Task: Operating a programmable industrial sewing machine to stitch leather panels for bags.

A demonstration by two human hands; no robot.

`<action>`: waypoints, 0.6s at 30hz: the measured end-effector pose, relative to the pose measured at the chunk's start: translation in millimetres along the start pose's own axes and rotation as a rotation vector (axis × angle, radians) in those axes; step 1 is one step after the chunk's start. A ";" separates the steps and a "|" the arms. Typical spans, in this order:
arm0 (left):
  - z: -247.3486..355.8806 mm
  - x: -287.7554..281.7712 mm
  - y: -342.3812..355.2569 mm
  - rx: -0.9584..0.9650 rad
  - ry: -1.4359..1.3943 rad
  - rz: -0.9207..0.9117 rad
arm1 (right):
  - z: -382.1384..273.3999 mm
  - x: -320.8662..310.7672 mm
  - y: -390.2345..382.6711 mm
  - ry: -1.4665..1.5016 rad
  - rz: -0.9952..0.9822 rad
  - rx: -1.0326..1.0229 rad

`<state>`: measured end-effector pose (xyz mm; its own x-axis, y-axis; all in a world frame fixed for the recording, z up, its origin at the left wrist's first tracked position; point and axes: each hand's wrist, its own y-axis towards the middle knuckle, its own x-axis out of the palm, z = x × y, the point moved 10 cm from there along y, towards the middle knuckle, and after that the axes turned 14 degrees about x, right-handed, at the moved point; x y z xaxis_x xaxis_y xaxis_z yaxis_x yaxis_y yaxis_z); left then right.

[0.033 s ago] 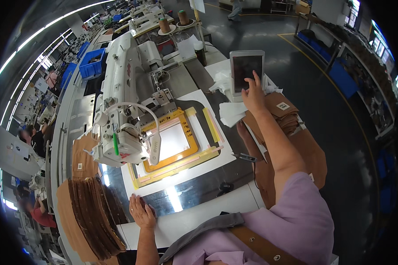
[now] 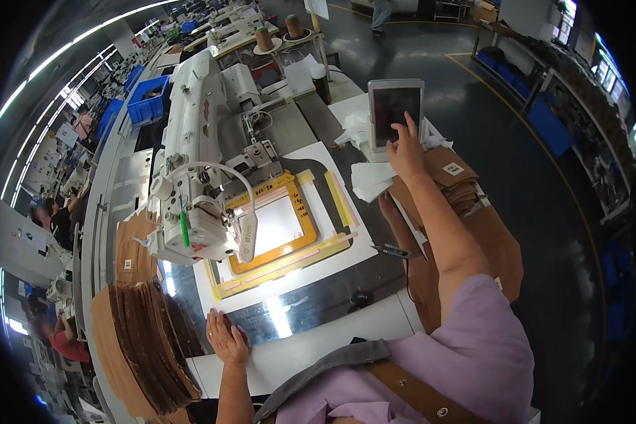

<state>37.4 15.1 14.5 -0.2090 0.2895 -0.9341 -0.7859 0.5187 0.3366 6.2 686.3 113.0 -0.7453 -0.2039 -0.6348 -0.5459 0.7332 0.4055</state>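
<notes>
My right hand reaches up to a tablet-like screen in a light frame. Its fingers are apart, with a fingertip at the dark glass; whether it touches I cannot tell. Beside the front table edge, my left hand lies flat with its fingers stretched, holding nothing. A white industrial sewing machine stands over the table. Under its head a yellow-orange frame rests on a white sheet edged with yellow and pink strips. The machine head hides part of the frame.
Stacked brown pieces stand at the near left; more brown pieces lie at the right. A small black-and-grey device with a cable sits at the table's right side. A blue crate and thread cones are farther back.
In the far background a walking person has shifted slightly right. Both my hands, the frame and the screen look unmoved.
</notes>
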 end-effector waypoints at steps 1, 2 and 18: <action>-0.6 1.1 -1.6 0.000 0.001 -0.012 | -0.1 1.0 -1.0 0.002 -0.009 0.001; -1.5 2.5 -2.6 -0.007 0.004 -0.019 | 0.3 -1.0 -1.3 0.031 -0.016 -0.006; -0.9 1.3 8.0 -0.016 0.000 0.007 | -14.2 -0.9 -56.6 0.290 -0.231 -0.119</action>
<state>30.3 18.9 15.9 -0.2150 0.2932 -0.9316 -0.7937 0.5033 0.3416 32.3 635.8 99.9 -0.6653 -0.5423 -0.5130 -0.7400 0.5696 0.3576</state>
